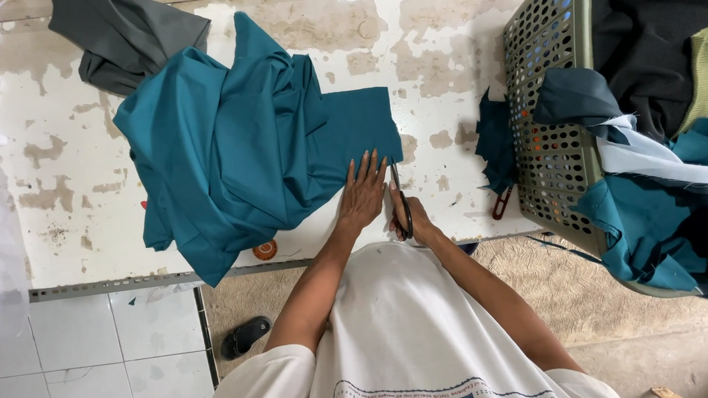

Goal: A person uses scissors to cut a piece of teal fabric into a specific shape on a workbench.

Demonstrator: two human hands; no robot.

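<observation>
While left hand (362,197) lies flat on teal cloth (236,149), right hand (411,218) grips scissors (402,200) beside its edge

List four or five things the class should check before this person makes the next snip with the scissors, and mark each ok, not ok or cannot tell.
1. Left hand lies flat on the teal cloth, pinning it: ok.
2. Right hand grips the scissors by the handles: ok.
3. Left fingers are clear of the blades: not ok, they lie close beside them.
4. Cloth edge beside the blades lies flat, though the rest is bunched up: ok.
5. Blades open or shut: cannot tell.
6. Perforated basket and the teal scraps beside it are out of the cutting line: ok.
</observation>
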